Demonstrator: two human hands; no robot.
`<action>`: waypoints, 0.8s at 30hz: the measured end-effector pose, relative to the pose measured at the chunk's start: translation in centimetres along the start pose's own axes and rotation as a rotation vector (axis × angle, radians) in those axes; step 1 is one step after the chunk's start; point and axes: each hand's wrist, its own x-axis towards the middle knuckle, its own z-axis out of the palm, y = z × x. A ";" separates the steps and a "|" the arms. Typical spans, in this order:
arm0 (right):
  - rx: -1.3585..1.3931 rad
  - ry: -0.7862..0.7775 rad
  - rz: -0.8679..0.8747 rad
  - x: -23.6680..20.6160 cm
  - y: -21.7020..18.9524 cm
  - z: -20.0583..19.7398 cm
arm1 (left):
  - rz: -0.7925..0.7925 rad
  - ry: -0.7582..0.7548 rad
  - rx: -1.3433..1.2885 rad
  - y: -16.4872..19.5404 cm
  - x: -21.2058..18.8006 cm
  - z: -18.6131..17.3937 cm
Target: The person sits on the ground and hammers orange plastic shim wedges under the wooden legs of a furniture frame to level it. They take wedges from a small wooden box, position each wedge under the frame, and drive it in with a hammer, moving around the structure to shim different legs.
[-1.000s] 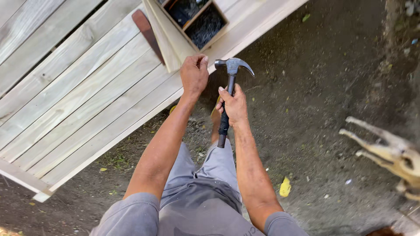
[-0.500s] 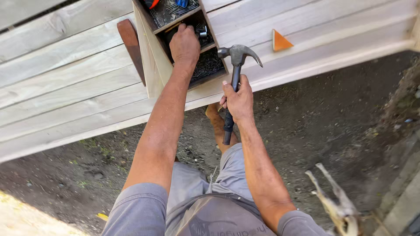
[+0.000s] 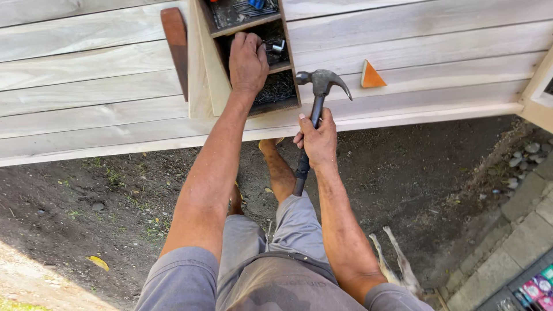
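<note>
My right hand grips the black handle of a claw hammer, head up, just in front of the pale plank deck. My left hand reaches into a compartment of a wooden box that stands on the deck. Its fingers rest among dark nails in that compartment; whether it holds any I cannot tell. A small metal part lies beside the fingers. The box's upper compartment holds dark items and something blue.
A brown wooden piece leans left of the box. An orange triangular wedge lies on the planks to the right. Bare dirt lies below the deck edge, paving stones at the lower right, an animal's pale legs by my right elbow.
The view has shifted, so the deck and box sit lower and closer. My left hand has pushed deeper into the nail compartment. The hammer stays upright in my right hand.
</note>
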 end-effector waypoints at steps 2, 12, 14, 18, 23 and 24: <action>0.039 -0.016 0.018 0.2 0.1 0.0 | -0.069 -0.003 -0.057 -0.3 -0.3 0.1; 0.047 -0.046 -0.015 0.4 0.0 0.0 | -0.136 0.055 0.161 0.9 0.7 3.7; 0.027 -0.051 -0.006 0.6 -0.1 -0.1 | -0.223 -0.011 0.206 1.1 1.4 4.2; -0.029 -0.037 -0.015 1.0 -0.3 -0.2 | -0.250 -0.045 0.255 1.4 2.0 4.8; 0.006 -0.050 -0.008 0.9 -0.1 -0.3 | -0.218 -0.015 0.188 1.1 1.4 3.9; 0.005 -0.047 -0.007 0.9 -0.1 -0.4 | -0.193 -0.012 0.167 1.2 1.2 3.6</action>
